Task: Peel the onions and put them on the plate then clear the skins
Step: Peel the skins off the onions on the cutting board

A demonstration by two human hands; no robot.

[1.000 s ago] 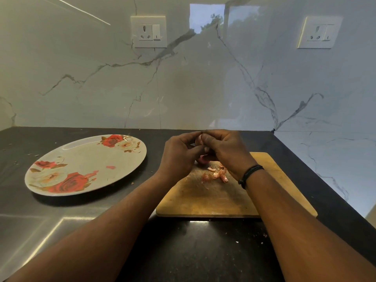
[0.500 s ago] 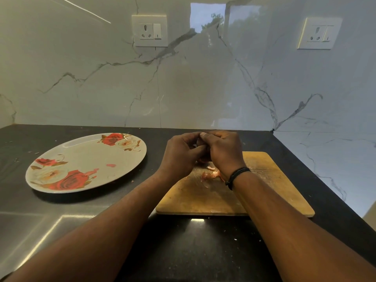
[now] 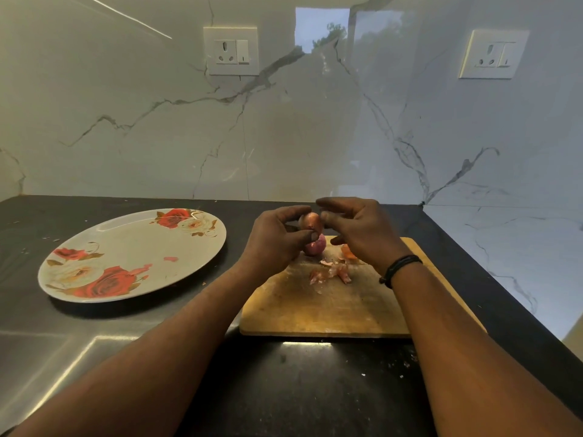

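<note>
Wooden cutting board (image 3: pixel 331 310) lies at the right end of a dark counter (image 3: pixel 284 389), where a person holds a small onion (image 3: pixel 310 223) above the board's far edge. The left hand (image 3: pixel 277 238) pinches the onion between thumb and fingers; the right hand (image 3: pixel 356 231) has its curled fingertips at the onion's top, though whether they grip it cannot be told. A second, purplish onion (image 3: pixel 315 246) sits on the board just below. Loose skins (image 3: pixel 334 272) lie scattered near the board's middle. A rose-patterned plate (image 3: pixel 126 257) rests on the counter's left side, well apart from the board.
</note>
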